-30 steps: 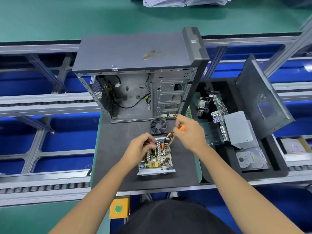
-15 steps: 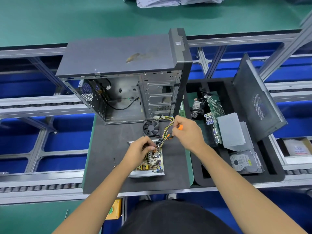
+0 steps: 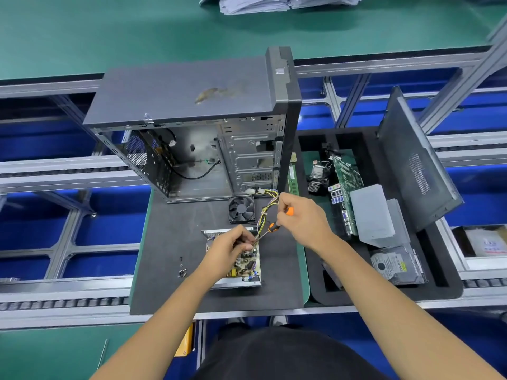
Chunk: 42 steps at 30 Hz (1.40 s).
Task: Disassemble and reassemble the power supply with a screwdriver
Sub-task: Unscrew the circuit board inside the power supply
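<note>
The open power supply (image 3: pixel 247 266) lies on the dark mat (image 3: pixel 170 242), its circuit board exposed in a metal tray. My right hand (image 3: pixel 301 223) grips an orange-and-black screwdriver (image 3: pixel 274 225) whose tip slants down-left to the board's far edge. My left hand (image 3: pixel 233 248) rests over the board with curled fingers pinching something small at the screwdriver tip; what it pinches is hidden. A yellow-and-black wire bundle (image 3: pixel 267 208) runs from the supply toward the case. The supply's black fan (image 3: pixel 241 209) lies just behind it. Loose screws (image 3: pixel 182 271) lie on the mat to the left.
An open grey PC case (image 3: pixel 192 138) stands behind the mat. To the right, a black foam tray (image 3: pixel 384 292) holds a motherboard (image 3: pixel 347 182), a hard drive (image 3: pixel 395 266), grey metal covers and the leaning side panel (image 3: pixel 417 165). Conveyor rails run on both sides.
The view shifted slightly. Both hands stay at the board's far edge, with the screwdriver tip still at the same spot by my left fingers.
</note>
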Motion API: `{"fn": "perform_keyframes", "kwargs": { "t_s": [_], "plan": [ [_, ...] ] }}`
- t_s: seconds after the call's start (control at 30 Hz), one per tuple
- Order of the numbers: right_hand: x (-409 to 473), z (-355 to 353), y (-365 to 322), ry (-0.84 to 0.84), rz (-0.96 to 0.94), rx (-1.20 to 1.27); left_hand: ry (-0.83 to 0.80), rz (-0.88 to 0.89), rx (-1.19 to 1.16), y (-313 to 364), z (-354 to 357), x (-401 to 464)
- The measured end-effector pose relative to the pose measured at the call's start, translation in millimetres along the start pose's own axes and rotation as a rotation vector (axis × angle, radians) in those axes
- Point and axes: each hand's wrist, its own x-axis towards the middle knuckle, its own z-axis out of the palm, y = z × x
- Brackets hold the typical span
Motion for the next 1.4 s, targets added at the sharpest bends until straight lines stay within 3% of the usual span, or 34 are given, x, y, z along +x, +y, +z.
{"fn": "perform_keyframes", "kwargs": {
  "t_s": [0.2,0.53,1.0,1.4],
  "plan": [
    [-6.0,1.4,6.9,-0.062,-0.05,-0.058,-0.05,-0.004,0.028,-8.4,8.7,-1.8],
    [-5.3,5.0,27.4,-0.019,-0.057,-0.133,-0.071,-0.025,0.002,-14.0,14.0,-0.9],
    [-8.6,51.6,48.2,-0.163,-0.171,-0.35,-0.105,0.179,0.376,-15.3,26.1,8.7],
    [-5.3,58.7,39.6,-0.196,-0.251,-0.4,-0.111,0.156,0.431,-14.0,27.5,11.6]
  ]
}}
